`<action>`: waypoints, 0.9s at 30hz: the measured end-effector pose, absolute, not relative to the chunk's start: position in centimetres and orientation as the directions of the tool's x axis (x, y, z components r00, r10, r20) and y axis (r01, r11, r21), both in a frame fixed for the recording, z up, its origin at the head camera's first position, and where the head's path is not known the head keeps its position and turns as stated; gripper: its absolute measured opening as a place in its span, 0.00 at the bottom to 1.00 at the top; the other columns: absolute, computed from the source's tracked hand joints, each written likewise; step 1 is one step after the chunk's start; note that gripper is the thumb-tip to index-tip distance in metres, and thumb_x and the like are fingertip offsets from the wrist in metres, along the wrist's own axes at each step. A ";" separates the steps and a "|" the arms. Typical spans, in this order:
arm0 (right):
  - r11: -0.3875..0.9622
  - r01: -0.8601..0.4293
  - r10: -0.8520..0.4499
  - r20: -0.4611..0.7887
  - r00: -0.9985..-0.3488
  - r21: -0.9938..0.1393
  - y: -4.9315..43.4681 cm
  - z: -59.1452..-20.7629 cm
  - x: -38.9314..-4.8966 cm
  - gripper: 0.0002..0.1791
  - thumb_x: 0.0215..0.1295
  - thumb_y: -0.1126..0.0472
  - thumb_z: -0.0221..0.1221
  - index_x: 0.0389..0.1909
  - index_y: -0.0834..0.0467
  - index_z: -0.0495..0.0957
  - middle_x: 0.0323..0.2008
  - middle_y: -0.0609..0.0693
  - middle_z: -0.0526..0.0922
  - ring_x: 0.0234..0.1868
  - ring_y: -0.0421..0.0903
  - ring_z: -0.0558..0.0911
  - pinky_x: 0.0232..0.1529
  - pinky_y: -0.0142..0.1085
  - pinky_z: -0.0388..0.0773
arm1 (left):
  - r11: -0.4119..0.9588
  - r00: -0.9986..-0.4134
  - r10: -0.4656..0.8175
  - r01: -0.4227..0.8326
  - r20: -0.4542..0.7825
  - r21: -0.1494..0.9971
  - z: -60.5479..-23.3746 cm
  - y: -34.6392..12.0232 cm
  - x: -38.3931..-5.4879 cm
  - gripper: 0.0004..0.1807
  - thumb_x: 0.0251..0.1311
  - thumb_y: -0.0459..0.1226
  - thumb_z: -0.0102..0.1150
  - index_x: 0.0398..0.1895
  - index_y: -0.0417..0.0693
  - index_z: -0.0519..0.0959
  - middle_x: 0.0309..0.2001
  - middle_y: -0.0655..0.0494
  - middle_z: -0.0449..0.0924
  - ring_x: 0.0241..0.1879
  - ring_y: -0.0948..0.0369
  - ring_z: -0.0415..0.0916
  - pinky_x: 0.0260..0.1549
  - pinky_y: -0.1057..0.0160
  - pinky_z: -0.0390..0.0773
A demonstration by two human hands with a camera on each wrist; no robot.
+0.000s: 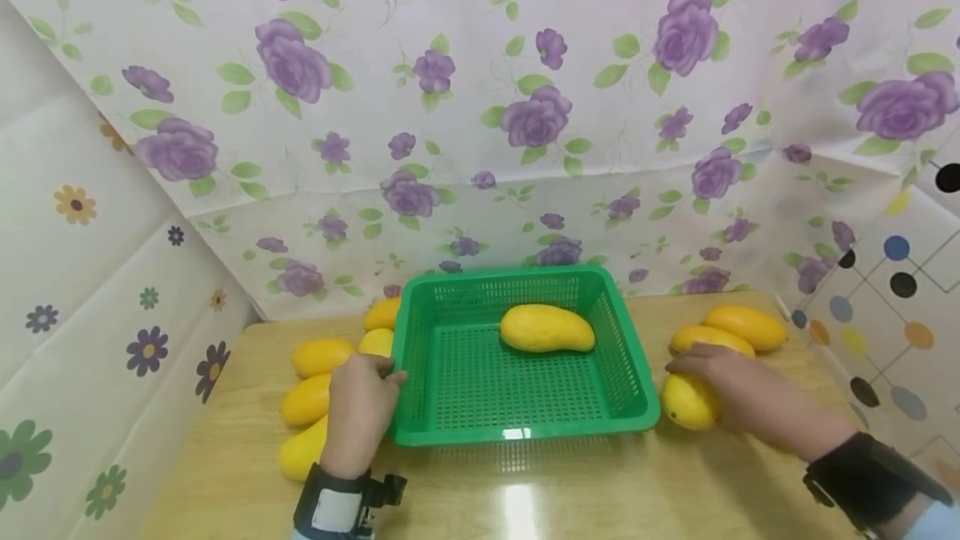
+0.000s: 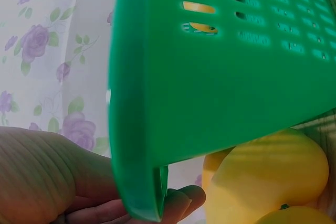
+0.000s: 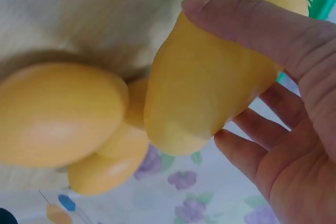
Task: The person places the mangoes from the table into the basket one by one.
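Observation:
A green plastic basket [image 1: 517,433] with slotted walls stands on the table, and one yellow mango [image 1: 546,328] lies inside it toward the back. My left hand [image 1: 363,407] grips the basket's left rim; the left wrist view shows the fingers curled under the rim [image 2: 131,129]. To the right of the basket my right hand [image 1: 750,394] holds another mango [image 1: 688,402], with the thumb [image 3: 236,19] on one side and the fingertips on the other. Two more mangoes [image 1: 746,327] lie just behind that hand.
Several mangoes [image 1: 306,402] lie left of the basket, some partly hidden by my left hand and the basket. The wooden table [image 1: 585,490] meets a flowered cloth wall [image 1: 480,223] behind, with patterned sheets on both sides.

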State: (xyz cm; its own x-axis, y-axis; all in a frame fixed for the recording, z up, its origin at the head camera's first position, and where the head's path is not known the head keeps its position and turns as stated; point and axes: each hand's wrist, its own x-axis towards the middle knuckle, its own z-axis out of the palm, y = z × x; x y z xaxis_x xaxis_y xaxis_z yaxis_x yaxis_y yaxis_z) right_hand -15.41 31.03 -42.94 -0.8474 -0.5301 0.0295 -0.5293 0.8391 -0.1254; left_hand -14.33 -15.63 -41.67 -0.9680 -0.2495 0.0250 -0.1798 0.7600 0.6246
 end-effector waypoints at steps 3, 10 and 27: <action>0.843 -0.525 -0.521 0.067 -0.851 -0.113 31.2 -42.0 -16.0 0.39 0.28 0.76 0.69 0.51 0.53 0.78 0.52 0.53 0.80 0.56 0.58 0.75 0.55 0.58 0.71 | 0.760 -0.968 -0.251 -0.177 0.032 0.626 -41.7 -15.6 -14.3 0.16 0.54 0.35 0.65 0.45 0.36 0.82 0.42 0.42 0.83 0.33 0.56 0.79 0.29 0.59 0.81; 0.844 -0.523 -0.510 0.124 -0.851 -0.117 31.1 -39.6 -18.5 0.38 0.30 0.72 0.73 0.52 0.55 0.77 0.52 0.56 0.79 0.55 0.59 0.75 0.52 0.58 0.72 | 0.761 -0.968 -0.246 -0.163 0.046 0.628 -41.6 -15.6 -14.3 0.16 0.54 0.35 0.65 0.44 0.36 0.82 0.42 0.41 0.83 0.33 0.57 0.79 0.28 0.59 0.81; 0.811 -0.552 -0.528 0.166 -0.833 -0.192 23.0 -35.0 -21.6 0.44 0.38 0.58 0.75 0.62 0.53 0.68 0.55 0.54 0.77 0.51 0.54 0.78 0.48 0.50 0.78 | 0.769 -0.967 -0.248 -0.159 0.059 0.620 -41.8 -15.6 -14.4 0.15 0.54 0.35 0.65 0.43 0.36 0.82 0.42 0.42 0.84 0.35 0.55 0.80 0.31 0.57 0.82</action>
